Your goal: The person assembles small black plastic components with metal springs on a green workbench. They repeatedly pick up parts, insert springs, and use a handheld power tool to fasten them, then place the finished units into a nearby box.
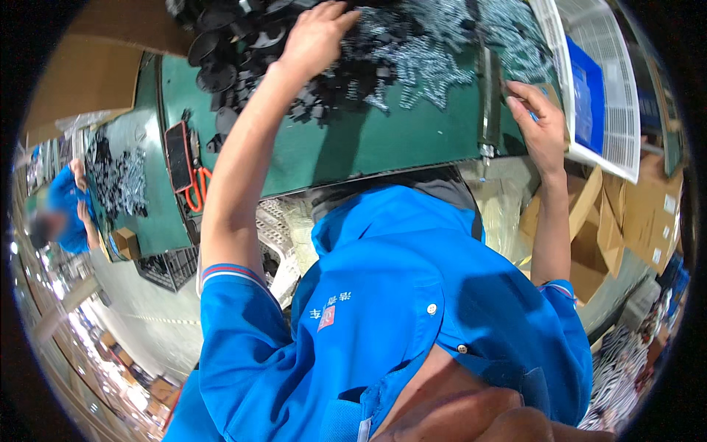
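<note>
My left hand reaches over a heap of black plastic parts at the far side of the green table. Its thumb is spread away from the other fingers, and nothing shows in its grasp. Beside it, to the right, lies a pile of small silvery metal pieces, perhaps springs. My right hand is at the right side of the table with its fingers curled. A small blue bit shows by the thumb; what the hand holds is unclear. Just left of it stands a narrow dark upright bar-shaped fixture.
A white slatted basket with a blue tray stands at the right, above cardboard boxes. Orange-handled scissors and a red-edged flat device lie left. Another person works at the far-left table beside a black crate.
</note>
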Demonstrator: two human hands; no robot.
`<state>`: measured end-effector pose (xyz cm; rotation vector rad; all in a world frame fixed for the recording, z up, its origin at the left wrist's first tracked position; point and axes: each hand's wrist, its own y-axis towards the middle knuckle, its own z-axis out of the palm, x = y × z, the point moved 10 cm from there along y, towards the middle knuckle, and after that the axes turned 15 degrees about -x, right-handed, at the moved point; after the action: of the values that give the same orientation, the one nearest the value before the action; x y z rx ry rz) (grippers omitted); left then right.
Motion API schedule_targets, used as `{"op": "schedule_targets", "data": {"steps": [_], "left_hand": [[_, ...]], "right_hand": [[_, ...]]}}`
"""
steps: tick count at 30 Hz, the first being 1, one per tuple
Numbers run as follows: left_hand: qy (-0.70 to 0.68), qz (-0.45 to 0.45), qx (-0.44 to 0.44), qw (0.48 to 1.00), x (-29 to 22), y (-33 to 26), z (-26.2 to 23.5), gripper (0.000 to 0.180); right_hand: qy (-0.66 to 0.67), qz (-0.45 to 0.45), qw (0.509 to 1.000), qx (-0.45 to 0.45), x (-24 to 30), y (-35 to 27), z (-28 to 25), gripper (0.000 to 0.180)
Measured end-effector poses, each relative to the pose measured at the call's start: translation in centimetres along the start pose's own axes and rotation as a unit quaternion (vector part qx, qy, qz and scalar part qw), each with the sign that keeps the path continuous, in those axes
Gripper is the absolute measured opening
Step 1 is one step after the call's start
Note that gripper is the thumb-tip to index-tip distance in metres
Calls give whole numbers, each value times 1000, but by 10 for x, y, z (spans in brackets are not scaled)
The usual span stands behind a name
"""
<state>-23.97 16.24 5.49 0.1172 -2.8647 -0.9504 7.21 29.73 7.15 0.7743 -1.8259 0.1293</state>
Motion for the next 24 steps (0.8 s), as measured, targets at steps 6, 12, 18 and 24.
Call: {"op": "schedule_targets", "data": {"steps": [6, 12, 18, 24], "left_hand": [[60, 70, 70, 993, -9, -13, 16, 50], [-86, -194, -171, 962, -36, -4, -148, 36], [-530, -603, -56, 593, -93, -142, -86, 43], [-624, -614, 43, 481, -140, -169, -20, 58]], "right_hand": [[-61, 83, 995, 15, -41, -35, -25, 22], [-14, 13, 998, 62, -29, -26, 27, 21], [-138, -222, 956, 136, 4, -25, 145, 25], [-253, -260, 916, 170, -4, -25, 171, 24]]}}
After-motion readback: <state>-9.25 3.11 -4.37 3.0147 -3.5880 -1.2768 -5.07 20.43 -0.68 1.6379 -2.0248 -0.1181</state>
